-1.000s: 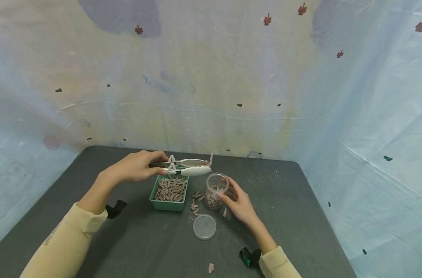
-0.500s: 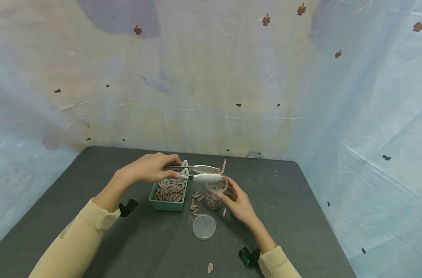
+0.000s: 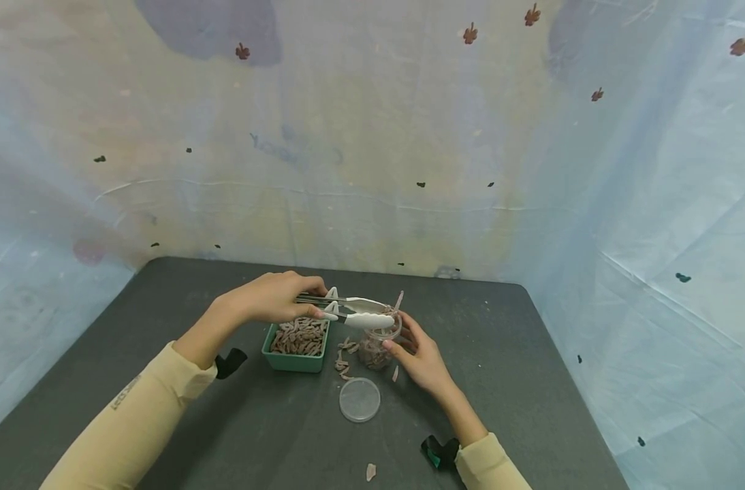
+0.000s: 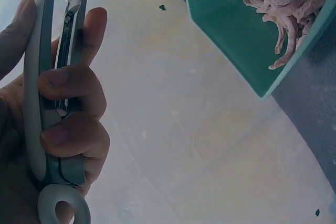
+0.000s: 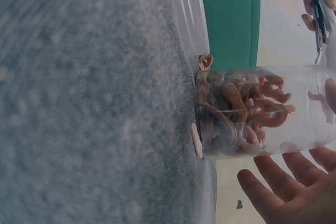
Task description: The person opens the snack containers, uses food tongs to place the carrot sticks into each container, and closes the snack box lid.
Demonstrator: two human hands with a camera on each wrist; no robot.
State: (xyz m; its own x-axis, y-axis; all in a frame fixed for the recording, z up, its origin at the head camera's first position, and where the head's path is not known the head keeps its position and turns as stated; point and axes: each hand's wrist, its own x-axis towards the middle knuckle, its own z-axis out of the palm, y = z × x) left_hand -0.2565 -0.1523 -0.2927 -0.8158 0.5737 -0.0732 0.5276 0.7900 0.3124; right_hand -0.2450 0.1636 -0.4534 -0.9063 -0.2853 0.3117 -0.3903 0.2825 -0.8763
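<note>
My left hand [image 3: 277, 298] grips a pair of tongs [image 3: 369, 320] with white scalloped tips; its fingers wrap the handle in the left wrist view. Brownish-pink dried strips stick out of the tips, right at the mouth of a clear jar [image 3: 372, 357]. One long strip points upward there. My right hand [image 3: 426, 358] holds the jar near its rim, thumb on one side and fingers on the other. Similar strips fill the jar's lower part in the right wrist view. Left of it, under the left hand, stands a green container [image 3: 293, 363] of the same strips.
A clear round lid [image 3: 359, 400] lies in front of the jar. Loose strips [image 3: 342, 365] lie between jar and container, with a small piece [image 3: 395, 373] beside the jar and another [image 3: 370, 471] nearer. A patterned sheet [image 3: 348, 136] hangs behind the dark table [image 3: 501, 381].
My left hand has carried the tongs rightward and slightly down, from above the green container to the jar's mouth. My right hand stays on the jar.
</note>
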